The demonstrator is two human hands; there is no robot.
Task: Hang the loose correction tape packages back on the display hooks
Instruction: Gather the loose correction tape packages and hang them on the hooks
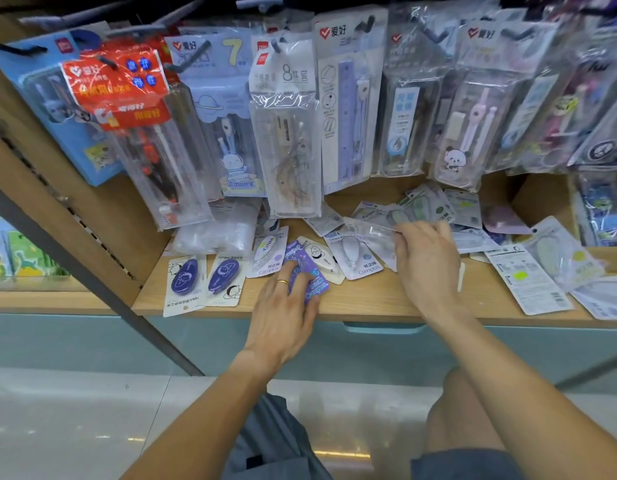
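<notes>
The left hand lies nearest, at the front edge of the wooden shelf, fingers curled over a purple pack that it grips against the board. Farther in, the right hand pinches what looks like a clear pack, lifted off the loose packs scattered over the shelf. Beyond them, compass sets hang on hooks.

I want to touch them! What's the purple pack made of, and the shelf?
The purple pack under the left hand looks like glossy printed card, probably with clear plastic over it: it shines. The shelf looks like pale wood or wood-look board, matt, with grain lines.
</notes>
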